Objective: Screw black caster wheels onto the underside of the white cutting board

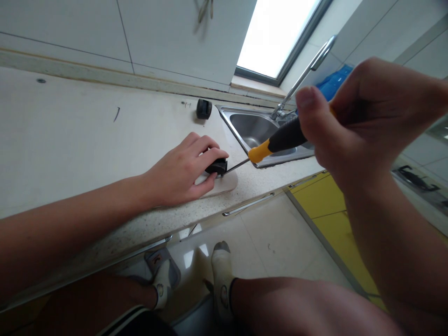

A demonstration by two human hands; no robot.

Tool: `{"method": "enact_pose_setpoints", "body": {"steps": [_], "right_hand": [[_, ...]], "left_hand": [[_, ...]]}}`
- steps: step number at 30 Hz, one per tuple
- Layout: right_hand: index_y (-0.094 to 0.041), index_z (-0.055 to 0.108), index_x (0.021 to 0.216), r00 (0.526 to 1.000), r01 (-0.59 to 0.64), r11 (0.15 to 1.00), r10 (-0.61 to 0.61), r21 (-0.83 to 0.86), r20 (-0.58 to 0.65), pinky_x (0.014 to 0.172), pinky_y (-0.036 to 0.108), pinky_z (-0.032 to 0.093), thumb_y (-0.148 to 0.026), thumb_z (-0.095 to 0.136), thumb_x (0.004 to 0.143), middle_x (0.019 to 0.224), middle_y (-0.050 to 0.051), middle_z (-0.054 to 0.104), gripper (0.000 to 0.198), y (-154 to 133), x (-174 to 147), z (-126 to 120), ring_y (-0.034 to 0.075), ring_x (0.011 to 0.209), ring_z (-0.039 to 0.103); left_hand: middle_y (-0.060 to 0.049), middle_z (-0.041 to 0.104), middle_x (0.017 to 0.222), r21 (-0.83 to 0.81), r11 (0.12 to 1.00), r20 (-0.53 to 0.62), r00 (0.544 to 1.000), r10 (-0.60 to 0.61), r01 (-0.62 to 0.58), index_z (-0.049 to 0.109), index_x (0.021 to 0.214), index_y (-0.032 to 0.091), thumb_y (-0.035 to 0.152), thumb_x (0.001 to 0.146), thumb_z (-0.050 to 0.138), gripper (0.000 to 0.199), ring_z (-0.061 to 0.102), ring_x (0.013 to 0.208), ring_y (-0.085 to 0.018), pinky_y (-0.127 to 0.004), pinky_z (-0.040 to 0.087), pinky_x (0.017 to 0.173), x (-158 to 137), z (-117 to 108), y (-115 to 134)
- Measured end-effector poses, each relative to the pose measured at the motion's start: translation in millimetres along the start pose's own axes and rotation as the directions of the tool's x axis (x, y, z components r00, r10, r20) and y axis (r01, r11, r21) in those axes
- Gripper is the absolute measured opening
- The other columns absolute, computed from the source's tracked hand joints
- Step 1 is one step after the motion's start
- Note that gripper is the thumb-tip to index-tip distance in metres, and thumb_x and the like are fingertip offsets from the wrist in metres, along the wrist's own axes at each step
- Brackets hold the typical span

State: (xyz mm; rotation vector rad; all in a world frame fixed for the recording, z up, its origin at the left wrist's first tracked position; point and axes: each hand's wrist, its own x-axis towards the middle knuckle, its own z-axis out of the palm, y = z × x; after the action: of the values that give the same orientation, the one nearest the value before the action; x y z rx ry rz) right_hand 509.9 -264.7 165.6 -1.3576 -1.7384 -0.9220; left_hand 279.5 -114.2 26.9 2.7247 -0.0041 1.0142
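My left hand (187,170) is closed around a small black part (217,166), pressing it against a white board (229,183) on the counter. My right hand (367,116) grips a screwdriver (275,142) by its black and yellow handle. The thin metal shaft slants down to the left and its end meets the black part; the tip itself is hidden there. Farther back, close to the wall, sits a second black part (204,109), apart from both hands.
A steel sink (254,128) with a tall tap (308,74) lies beyond the board to the right. Something blue (334,83) is behind my right hand. Drawer handles (248,204) line the counter's front, and a stove (416,178) stands at the far right.
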Motion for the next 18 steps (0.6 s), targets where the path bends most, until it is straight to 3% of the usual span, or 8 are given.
{"method": "enact_pose_setpoints", "body": {"steps": [5,8,12,18], "right_hand": [[-0.031,0.047,0.060,0.996,-0.027,0.980,0.044,-0.196,0.079,0.065,0.046,0.037,-0.056,0.069,0.101,0.057,0.002,0.034,0.053,-9.4,7.2,-8.1,0.020,0.053,0.038],[-0.030,0.053,0.061,0.984,-0.002,0.934,0.066,-0.357,0.168,0.068,0.044,0.032,-0.058,0.067,0.100,0.060,0.003,0.031,0.050,-16.4,12.0,-17.1,0.023,0.057,0.046],[-0.034,0.057,0.073,0.948,0.050,0.849,0.126,-0.527,0.294,0.065,0.045,0.024,-0.063,0.059,0.102,0.067,0.005,0.033,0.042,-25.4,12.3,-26.7,0.025,0.059,0.041],[-0.038,0.069,0.090,0.912,0.130,0.865,0.087,-0.484,0.400,0.057,0.050,0.036,-0.065,0.067,0.091,0.067,0.005,0.044,0.027,-44.7,5.6,-28.8,0.025,0.058,0.049]], "left_hand": [[-0.014,0.067,0.131,0.009,1.000,0.003,1.000,0.004,-0.004,0.062,0.143,0.022,0.021,0.101,0.064,0.041,0.060,0.119,-0.033,-0.052,0.053,0.104,-0.4,0.3,-0.3],[-0.015,0.067,0.132,0.002,1.000,0.001,1.000,0.011,-0.011,0.062,0.143,0.020,0.020,0.101,0.064,0.042,0.060,0.119,-0.034,-0.053,0.053,0.104,-0.8,0.4,-0.4],[-0.015,0.067,0.131,-0.013,1.000,-0.002,1.000,0.009,-0.009,0.064,0.142,0.019,0.019,0.100,0.066,0.043,0.060,0.119,-0.035,-0.054,0.053,0.104,-1.1,0.2,-0.2],[-0.015,0.067,0.132,-0.007,1.000,0.006,1.000,0.005,-0.005,0.063,0.142,0.020,0.020,0.100,0.066,0.043,0.059,0.119,-0.034,-0.054,0.052,0.105,-1.1,0.0,0.0]]}}
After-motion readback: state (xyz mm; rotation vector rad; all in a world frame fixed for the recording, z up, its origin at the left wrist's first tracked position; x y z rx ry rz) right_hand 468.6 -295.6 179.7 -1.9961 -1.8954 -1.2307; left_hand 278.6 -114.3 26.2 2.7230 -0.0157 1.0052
